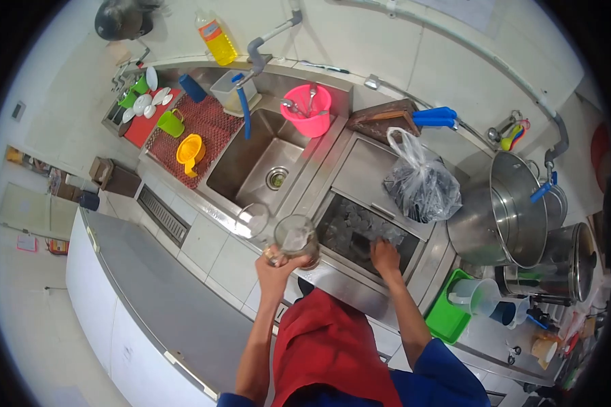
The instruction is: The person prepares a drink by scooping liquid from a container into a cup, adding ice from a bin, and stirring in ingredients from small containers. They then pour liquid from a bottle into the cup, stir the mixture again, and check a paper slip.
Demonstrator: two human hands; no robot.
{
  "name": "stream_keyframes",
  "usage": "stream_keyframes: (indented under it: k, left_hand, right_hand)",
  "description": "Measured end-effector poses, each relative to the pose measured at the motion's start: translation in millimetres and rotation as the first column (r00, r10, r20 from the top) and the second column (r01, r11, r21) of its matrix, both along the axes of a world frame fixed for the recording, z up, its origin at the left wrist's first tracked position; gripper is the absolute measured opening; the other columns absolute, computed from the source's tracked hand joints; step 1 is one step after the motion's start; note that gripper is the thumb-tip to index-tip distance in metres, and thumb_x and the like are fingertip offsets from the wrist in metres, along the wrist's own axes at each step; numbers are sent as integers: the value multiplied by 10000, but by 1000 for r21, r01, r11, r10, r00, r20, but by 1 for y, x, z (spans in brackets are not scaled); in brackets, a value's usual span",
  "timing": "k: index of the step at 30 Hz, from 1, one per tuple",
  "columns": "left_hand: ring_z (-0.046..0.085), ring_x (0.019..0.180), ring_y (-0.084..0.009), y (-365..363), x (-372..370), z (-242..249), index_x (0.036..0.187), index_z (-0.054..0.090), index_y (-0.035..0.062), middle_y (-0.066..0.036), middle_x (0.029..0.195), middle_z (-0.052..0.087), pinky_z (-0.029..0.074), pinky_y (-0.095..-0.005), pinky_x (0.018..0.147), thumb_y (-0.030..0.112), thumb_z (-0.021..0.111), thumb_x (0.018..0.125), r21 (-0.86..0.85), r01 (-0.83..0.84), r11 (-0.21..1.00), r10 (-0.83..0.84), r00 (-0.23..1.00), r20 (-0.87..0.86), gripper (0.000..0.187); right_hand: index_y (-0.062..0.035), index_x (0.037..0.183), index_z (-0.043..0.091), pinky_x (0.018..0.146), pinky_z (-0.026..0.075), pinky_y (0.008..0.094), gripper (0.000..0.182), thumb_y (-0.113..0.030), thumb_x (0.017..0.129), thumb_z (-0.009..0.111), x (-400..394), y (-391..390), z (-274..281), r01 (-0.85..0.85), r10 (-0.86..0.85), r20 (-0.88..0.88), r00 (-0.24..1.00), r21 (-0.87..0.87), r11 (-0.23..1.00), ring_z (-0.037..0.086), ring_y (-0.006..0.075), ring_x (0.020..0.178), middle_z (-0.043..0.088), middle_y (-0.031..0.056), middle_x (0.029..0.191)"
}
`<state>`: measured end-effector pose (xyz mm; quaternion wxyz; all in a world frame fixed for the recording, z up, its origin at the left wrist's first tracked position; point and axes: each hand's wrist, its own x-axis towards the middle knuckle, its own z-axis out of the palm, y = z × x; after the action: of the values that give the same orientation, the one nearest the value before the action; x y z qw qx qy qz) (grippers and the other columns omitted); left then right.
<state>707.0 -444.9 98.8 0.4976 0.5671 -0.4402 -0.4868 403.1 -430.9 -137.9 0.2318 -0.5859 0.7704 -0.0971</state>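
Note:
My left hand [277, 273] is closed around a clear glass mug [297, 239], held upright near the counter's front edge. A second clear glass [253, 220] is beside it, toward the sink; my fingers hide how it is held. My right hand [385, 258] reaches into the open ice bin [404, 229], its fingers closed on a dark scoop [361, 247] whose shape is partly hidden. Pale pieces of ice [349, 220] lie around the scoop.
Left of the bin are a steel sink [251, 159] and a pink bucket [307, 112] with utensils. Behind the bin are a tied plastic bag [424, 186] and blue-handled knives [434, 117]. Large steel pots [502, 210] and a green tray [448, 313] stand to the right.

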Motion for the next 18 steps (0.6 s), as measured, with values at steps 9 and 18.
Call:
stream_keyframes:
  k: [9,18]
  left_hand:
    - [376,580,-32,90,-3,14,666,381,147,77,624,434,326,-225,544,12,926,688,25,-178,984,177,983,53,562]
    - [362,614,-38,210,-22,15,695,430,143,90,668,409,323,-221,580,-2,902,679,131,-199,971,189,978,89,495]
  right_hand:
    - [-55,1378,524,964,358,501,632,-293,836,745,4,-28,88,15,-142,-227,964,-484,875,479,295,1193,550,103,1287]
    - [-44,1214,623,918,370,516,451,-380,917,670,57,47,87,-41,-6,-95,995,-479,877,524,305,1091,611,100,1145]
